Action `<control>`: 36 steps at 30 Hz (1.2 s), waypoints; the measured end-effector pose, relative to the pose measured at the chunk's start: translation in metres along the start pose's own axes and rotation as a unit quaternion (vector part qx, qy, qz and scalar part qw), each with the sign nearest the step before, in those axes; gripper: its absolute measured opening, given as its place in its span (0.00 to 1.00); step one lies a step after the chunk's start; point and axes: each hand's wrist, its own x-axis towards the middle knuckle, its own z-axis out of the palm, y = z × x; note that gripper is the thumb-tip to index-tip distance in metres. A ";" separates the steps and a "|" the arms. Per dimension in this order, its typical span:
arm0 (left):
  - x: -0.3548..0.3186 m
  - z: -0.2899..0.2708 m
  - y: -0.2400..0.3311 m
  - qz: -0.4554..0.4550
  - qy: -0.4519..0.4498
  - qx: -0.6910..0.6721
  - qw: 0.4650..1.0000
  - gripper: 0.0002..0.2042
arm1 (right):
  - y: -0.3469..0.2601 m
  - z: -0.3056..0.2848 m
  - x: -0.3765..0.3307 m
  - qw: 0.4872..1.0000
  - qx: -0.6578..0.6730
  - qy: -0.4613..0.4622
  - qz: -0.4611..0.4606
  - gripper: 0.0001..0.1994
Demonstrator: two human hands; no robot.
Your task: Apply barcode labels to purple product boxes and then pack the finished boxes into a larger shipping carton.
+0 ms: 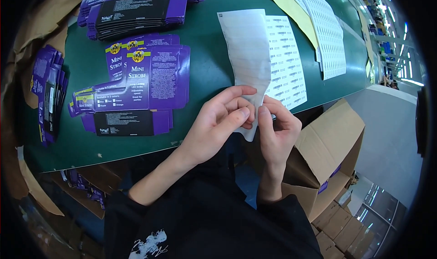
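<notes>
In front of me is a white sheet (248, 49), bent and curling at its near end, with its plain side up. My right hand (277, 129) pinches the sheet's near right edge between thumb and fingers. My left hand (221, 120) is closed at the left edge of the same near end, its index finger lying across the paper. The thumb and curled fingers hide what is between them. Partly under the held sheet, a sheet of barcode labels (287, 63) lies on the green table (207, 86).
Flat purple cartons (164, 77) lie overlapping on the left. Behind them is a carton stack (139, 13), with another stack (48, 95) at the far left. More label sheets (325, 36) and yellow paper (296, 13) lie at the back right. An open cardboard box (330, 140) stands below the table's right edge.
</notes>
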 end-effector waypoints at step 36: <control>-0.067 0.021 0.021 0.066 0.045 0.088 0.993 0.30 | -0.027 0.028 -0.006 0.972 -0.099 0.003 -0.211 0.05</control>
